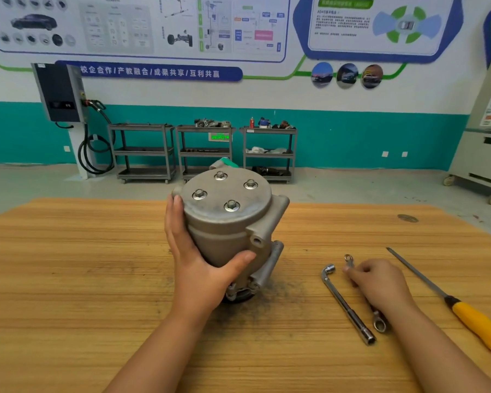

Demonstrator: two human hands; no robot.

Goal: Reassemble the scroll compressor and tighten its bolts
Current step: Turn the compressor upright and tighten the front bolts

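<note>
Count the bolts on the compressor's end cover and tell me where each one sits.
4 bolts on the cover: one at the far edge, one on the right, one on the left, one nearest the camera. None seems hidden.

Compressor on the counter, in the left hand, with 4 bolts on top. Spanner under the right hand; socket wrench between the hands; screwdriver right of the right hand.
</note>
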